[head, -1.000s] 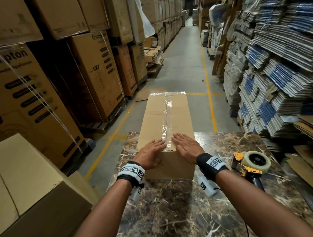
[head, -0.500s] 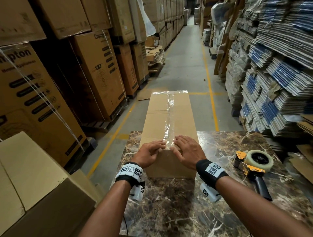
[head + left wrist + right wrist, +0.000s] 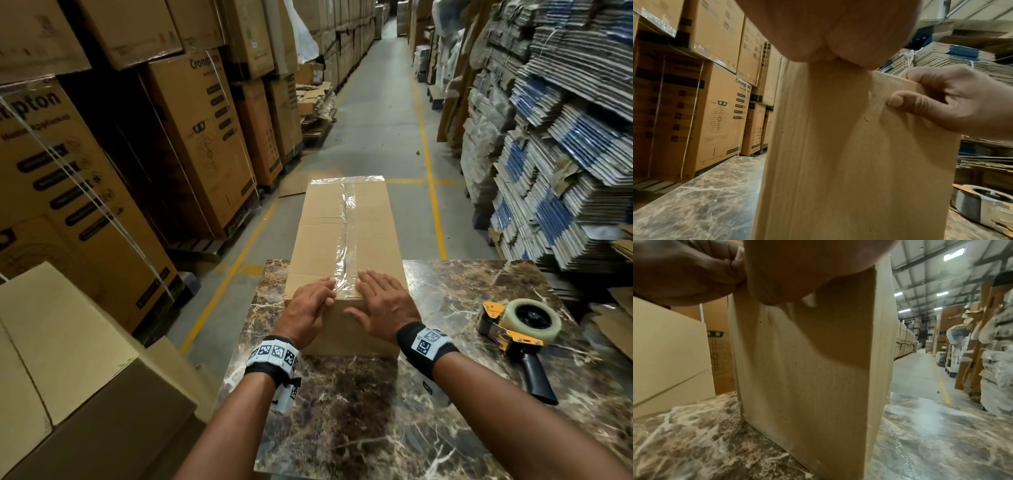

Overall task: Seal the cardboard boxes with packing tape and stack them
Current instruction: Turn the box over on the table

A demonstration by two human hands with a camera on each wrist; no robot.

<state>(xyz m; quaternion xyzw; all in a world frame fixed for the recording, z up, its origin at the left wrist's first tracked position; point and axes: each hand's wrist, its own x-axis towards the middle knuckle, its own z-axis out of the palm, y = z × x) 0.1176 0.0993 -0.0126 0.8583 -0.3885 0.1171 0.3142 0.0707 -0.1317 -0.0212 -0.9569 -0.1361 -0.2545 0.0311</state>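
Both hands flat on near end of box (image 3: 346,240), mid-frame on counter (image 3: 376,411): left hand (image 3: 306,310) & right hand (image 3: 385,306) either side of tape strip (image 3: 346,236), fingers straight, gripping nothing. Box's long axis runs away from me, up-frame; next I'd judge lift from both sides.

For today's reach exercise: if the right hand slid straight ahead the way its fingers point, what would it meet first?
The right hand lies flat on the cardboard box, fingers pointing along its top. Going on, it would likely only rub the clear tape beside it; nothing else shows before the far edge.
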